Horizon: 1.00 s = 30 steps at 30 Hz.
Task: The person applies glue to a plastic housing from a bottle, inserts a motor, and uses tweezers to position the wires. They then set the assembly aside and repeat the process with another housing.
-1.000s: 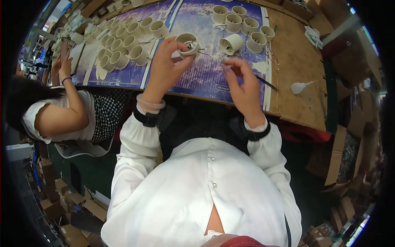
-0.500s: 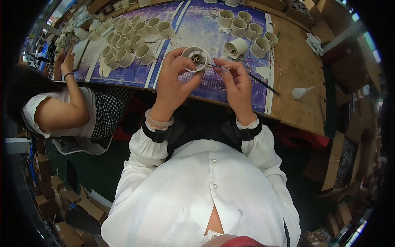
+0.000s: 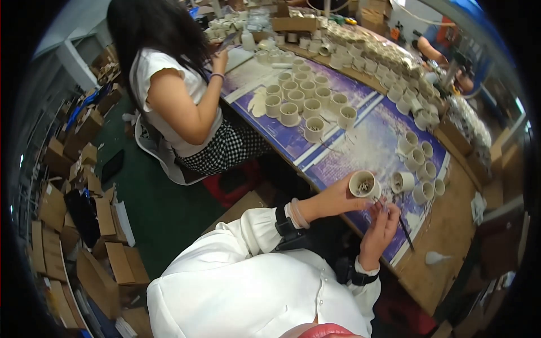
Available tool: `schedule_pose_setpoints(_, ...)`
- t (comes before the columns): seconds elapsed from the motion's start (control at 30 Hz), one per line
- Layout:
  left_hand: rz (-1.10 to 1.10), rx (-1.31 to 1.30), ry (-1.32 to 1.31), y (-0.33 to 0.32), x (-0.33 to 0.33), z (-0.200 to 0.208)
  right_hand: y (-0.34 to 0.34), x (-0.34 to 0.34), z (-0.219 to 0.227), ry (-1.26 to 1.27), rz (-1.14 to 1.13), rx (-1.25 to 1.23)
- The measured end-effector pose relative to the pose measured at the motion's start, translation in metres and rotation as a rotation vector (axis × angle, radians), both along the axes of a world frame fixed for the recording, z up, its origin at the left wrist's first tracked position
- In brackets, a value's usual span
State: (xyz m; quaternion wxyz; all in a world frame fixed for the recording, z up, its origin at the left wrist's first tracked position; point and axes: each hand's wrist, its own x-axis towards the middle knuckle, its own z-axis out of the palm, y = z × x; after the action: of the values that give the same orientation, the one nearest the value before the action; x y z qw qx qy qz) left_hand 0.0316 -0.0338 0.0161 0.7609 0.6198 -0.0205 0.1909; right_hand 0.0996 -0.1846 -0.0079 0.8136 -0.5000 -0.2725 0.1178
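Note:
A white cup-shaped part (image 3: 364, 184) sits in my left hand (image 3: 333, 198), whose fingers wrap round its side. The mouth faces up toward me and small greyish bits show inside. Close against the near right rim is my right hand (image 3: 381, 230), thumb and fingers pinched on what looks like a thin dark wire at the cup; the fingers partly hide it. A slender dark tool (image 3: 407, 235) lies on the table beyond that hand. Just past the held cup, another white cup (image 3: 402, 182) rests on its side.
Several white cups (image 3: 314, 129) stand in a cluster at the far left, and more (image 3: 416, 158) at the right. A small white squeeze bottle (image 3: 437, 258) lies on the brown board (image 3: 431, 281). To my left a seated person (image 3: 174, 107) holds a phone. Cartons (image 3: 107, 219) fill the floor's left side.
My view has swung left, so more of the seated person and the far table shows. The held cup now shows an inside with small bits instead of a round metal part.

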Motion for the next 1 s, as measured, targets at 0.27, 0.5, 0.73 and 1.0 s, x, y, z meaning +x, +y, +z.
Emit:
schedule_pose_setpoints(0.27, -0.069, 0.013, -0.037, 0.004, 0.003, 0.004, -0.003, 0.004, 0.008, 0.087, 0.093, 0.041)
schedule_pose_setpoints(0.5, -0.089, -0.063, 0.019, 0.020, 0.016, 0.005, -0.002, 0.017, 0.023, 0.033, 0.062, -0.135)
schedule_pose_setpoints(0.73, -0.118, 0.039, 0.112, 0.040, 0.022, -0.016, -0.009, 0.041, 0.041, -0.405, 0.059, -0.585)
schedule_pose_setpoints(1.0, -0.163, 0.040, 0.218, 0.045, 0.027, -0.016, -0.007, 0.048, 0.042, -0.549, -0.015, -0.769)
